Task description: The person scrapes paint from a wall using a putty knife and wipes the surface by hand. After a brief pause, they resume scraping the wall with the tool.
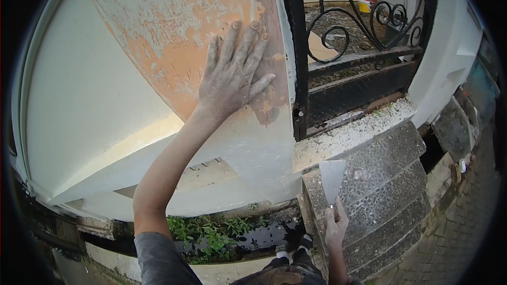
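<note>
Well below the left hand (pixel 232 82), spread flat on the peeling pillar (pixel 174 31), the right hand (pixel 336 228) grips a putty knife (pixel 332 178), blade upward.

The street side of a house entrance, outdoors — a rendered pillar (pixel 158 21) with paint flaking down to orange patches stands against a white wall (pixel 84 100); beside it hangs a black iron gate (pixel 354 92) with scrollwork; pebble-faced steps (pixel 380 190) rise to it; brick paving (pixel 465 227) lies below; weeds (pixel 211 232) grow in a wet gutter at the wall's foot — a gravel yard (pixel 330 21) shows through the bars.
</note>
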Demonstrator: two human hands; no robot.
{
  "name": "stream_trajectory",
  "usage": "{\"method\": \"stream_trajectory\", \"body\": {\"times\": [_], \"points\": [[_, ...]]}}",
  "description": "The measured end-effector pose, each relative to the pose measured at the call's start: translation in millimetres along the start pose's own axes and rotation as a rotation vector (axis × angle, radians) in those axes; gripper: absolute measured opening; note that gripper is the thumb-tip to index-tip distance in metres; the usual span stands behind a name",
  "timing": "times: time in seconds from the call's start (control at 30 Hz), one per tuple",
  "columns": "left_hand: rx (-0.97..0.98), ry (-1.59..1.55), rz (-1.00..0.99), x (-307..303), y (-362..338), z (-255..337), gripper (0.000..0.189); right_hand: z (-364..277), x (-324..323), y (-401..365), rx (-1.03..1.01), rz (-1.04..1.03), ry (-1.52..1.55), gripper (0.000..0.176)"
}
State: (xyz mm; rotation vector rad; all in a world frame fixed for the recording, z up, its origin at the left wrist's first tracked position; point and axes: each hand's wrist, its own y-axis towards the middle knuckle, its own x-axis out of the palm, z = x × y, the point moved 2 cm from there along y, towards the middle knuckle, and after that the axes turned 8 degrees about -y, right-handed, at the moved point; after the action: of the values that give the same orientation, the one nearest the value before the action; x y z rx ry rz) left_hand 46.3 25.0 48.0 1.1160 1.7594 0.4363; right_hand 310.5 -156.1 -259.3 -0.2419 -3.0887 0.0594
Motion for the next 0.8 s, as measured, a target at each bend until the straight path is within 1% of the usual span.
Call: {"method": "stream_trajectory", "body": {"times": [0.07, 0.1, 0.17, 0.2, 0.27, 0.33, 0.43, 0.47, 0.5, 0.53, 0.57, 0.6, 0.63, 0.73, 0.8], "points": [[0.349, 0.011, -0.340, 49.7, -56.7, 49.0, 0.069, -33.7, 7.9, -5.7, 0.060, 0.004, 0.056, 0.049], [0.439, 0.028, -0.367, 54.9, -68.1, 54.6, 0.068, -46.2, 9.4, -7.2, 0.087, 0.003, 0.081, 0.049], [0.628, 0.073, -0.414, 58.6, -80.3, 54.3, 0.067, -44.1, 3.2, -8.2, 0.069, 0.003, 0.074, 0.049], [0.568, 0.059, -0.458, 46.6, -63.1, 44.0, 0.070, -44.1, 0.6, -9.5, 0.072, 0.008, 0.084, 0.049], [0.310, -0.161, -0.287, 8.9, -11.6, 8.7, 0.071, -37.9, -4.3, -11.1, 0.092, 0.033, 0.088, 0.049], [0.043, 0.052, 0.052, -28.2, 22.5, -26.6, 0.072, -25.2, -11.5, -11.2, 0.117, 0.065, 0.074, 0.049], [-0.037, 0.073, -0.033, 8.1, -18.6, 0.4, 0.073, -27.0, -18.7, -15.8, 0.161, 0.094, 0.043, 0.049], [0.080, -0.046, -0.146, 29.6, -50.2, 26.4, 0.069, -27.3, -19.3, -17.3, 0.150, 0.105, 0.035, 0.049], [0.244, 0.004, -0.412, 53.4, -90.8, 52.3, 0.065, -26.9, -20.3, -18.1, 0.136, 0.114, 0.025, 0.048], [0.338, -0.211, -0.625, 64.2, -125.8, 75.3, 0.060, -28.0, -22.2, -19.6, 0.119, 0.124, 0.016, 0.048], [0.406, -0.341, -0.743, 69.5, -160.6, 96.5, 0.054, -30.2, -24.7, -22.2, 0.119, 0.129, 0.016, 0.048], [0.501, -0.574, -1.013, 90.2, -214.3, 112.3, 0.041, -32.1, -27.2, -24.7, 0.116, 0.135, 0.018, 0.048], [0.125, -0.815, -1.708, 75.9, -221.2, 126.3, 0.030, -33.4, -30.5, -25.9, 0.111, 0.145, 0.021, 0.048], [0.625, -0.663, -1.367, 33.1, -188.6, 125.2, 0.035, -29.0, -43.0, -31.3, 0.124, 0.165, 0.003, 0.049], [0.455, -0.641, -0.640, -7.4, -126.7, 93.1, 0.035, -19.8, -52.1, -32.4, 0.104, 0.161, -0.011, 0.049]]}}
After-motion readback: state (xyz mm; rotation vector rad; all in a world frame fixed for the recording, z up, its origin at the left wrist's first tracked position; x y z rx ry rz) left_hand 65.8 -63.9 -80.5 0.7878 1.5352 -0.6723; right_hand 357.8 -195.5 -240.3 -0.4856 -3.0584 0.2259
